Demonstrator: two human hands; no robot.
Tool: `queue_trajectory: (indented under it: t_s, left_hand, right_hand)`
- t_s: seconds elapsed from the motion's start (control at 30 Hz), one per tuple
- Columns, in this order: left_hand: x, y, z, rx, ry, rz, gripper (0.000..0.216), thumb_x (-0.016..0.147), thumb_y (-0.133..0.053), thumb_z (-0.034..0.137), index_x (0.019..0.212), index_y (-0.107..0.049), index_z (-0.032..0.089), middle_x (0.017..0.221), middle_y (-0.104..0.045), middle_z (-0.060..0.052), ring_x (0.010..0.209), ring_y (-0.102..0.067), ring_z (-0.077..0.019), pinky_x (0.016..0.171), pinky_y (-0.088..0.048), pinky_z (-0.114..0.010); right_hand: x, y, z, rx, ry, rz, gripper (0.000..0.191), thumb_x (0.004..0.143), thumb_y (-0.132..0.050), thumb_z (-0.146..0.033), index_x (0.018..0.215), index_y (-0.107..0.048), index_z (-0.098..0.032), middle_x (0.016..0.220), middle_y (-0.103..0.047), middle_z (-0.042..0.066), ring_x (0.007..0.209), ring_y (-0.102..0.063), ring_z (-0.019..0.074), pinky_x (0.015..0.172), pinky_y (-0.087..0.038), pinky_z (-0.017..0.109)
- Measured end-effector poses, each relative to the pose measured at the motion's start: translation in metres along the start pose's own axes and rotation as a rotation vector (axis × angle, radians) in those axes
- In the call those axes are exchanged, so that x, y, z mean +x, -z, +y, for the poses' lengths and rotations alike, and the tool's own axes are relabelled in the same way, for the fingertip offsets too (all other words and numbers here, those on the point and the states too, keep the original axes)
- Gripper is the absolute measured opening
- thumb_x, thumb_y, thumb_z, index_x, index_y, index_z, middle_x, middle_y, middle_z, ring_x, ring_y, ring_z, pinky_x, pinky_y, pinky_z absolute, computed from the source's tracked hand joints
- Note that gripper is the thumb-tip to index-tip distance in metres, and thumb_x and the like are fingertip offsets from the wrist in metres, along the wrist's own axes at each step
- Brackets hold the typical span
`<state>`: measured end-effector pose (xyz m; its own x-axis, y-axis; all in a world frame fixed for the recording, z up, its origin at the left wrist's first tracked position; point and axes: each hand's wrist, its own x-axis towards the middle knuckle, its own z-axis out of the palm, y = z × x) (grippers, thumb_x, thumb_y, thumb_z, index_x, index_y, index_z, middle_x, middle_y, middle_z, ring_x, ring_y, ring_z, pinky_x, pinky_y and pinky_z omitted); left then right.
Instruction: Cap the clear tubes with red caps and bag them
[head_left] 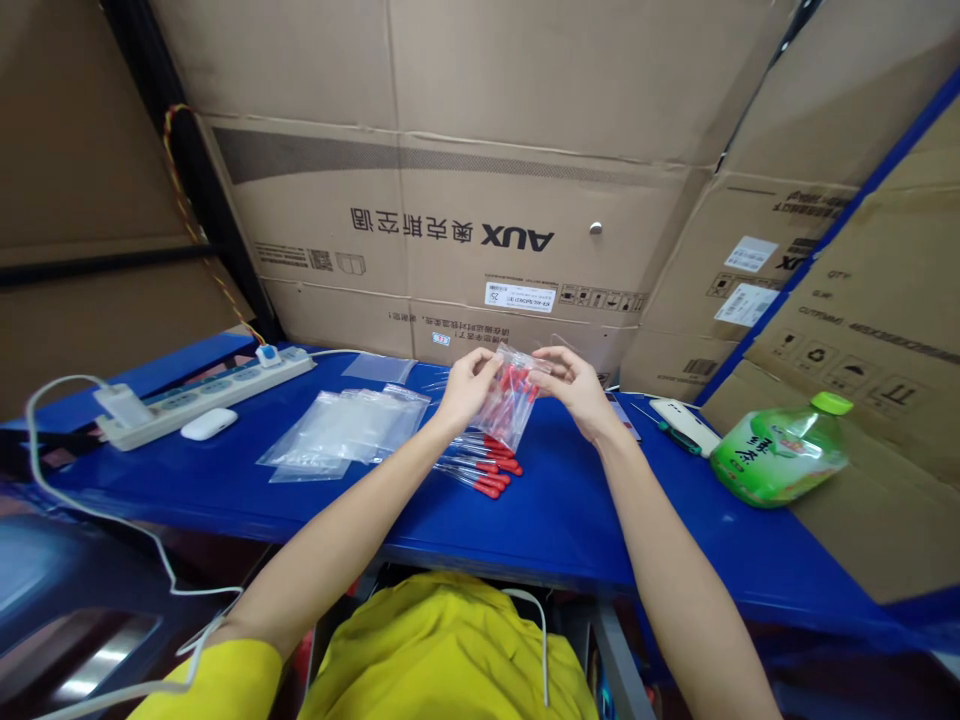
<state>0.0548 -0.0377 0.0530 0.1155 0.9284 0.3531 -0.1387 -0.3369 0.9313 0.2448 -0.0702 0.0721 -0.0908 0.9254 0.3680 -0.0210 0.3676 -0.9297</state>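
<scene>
A clear plastic bag [504, 415] with several red-ended pieces inside is held up between my hands. My left hand [469, 385] pinches its upper left edge. At its upper right, my right hand [576, 388] has thumb and fingers closed on the bag's edge. Below the bag, several droppers [491, 470] with red bulbs and clear, thin stems lie on the blue table [555, 530]; the bag hides some of them. Left of my left hand lies a spread of flat clear plastic bags [349, 428].
A white power strip [217, 395] with plugs and cables and a white case [209, 424] are on the left. To the right are a green bottle [784, 455], a screwdriver [679, 436] and a white device [686, 425]. Cardboard [465, 170] walls off the back.
</scene>
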Motion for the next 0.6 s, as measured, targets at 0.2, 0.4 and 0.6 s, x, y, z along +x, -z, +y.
queue_trajectory:
  t_s: [0.2, 0.4, 0.6]
  left_hand:
    - [-0.0053, -0.0061, -0.0022, -0.225, 0.203, -0.218, 0.047, 0.078, -0.081, 0.056, 0.105, -0.070, 0.018, 0.103, -0.072, -0.006, 0.082, -0.066, -0.0141, 0.071, -0.057, -0.026]
    - [-0.0071, -0.0080, 0.0001, -0.178, 0.121, -0.183, 0.049, 0.070, -0.090, 0.045, 0.104, -0.076, 0.013, 0.103, -0.077, -0.010, 0.091, -0.071, -0.0188, 0.083, -0.055, -0.030]
    - [-0.0060, -0.0053, 0.0020, -0.197, 0.130, -0.189, 0.050, 0.067, -0.092, 0.042, 0.104, -0.074, 0.013, 0.105, -0.077, -0.012, 0.089, -0.072, -0.0193, 0.079, -0.058, -0.031]
  right_hand:
    - [0.0030, -0.0065, 0.0085, -0.036, 0.086, 0.145, 0.048, 0.066, -0.091, -0.046, 0.101, -0.068, -0.023, 0.090, -0.076, 0.003, 0.077, -0.069, 0.0182, 0.070, -0.056, 0.030]
    - [0.0024, -0.0084, 0.0085, -0.016, 0.095, 0.172, 0.050, 0.069, -0.089, -0.047, 0.106, -0.066, -0.023, 0.085, -0.076, 0.002, 0.071, -0.067, 0.0173, 0.065, -0.054, 0.029]
    - [0.0024, -0.0086, 0.0102, -0.015, 0.106, 0.171, 0.051, 0.069, -0.089, -0.047, 0.108, -0.066, -0.023, 0.092, -0.076, 0.003, 0.081, -0.071, 0.0194, 0.075, -0.057, 0.032]
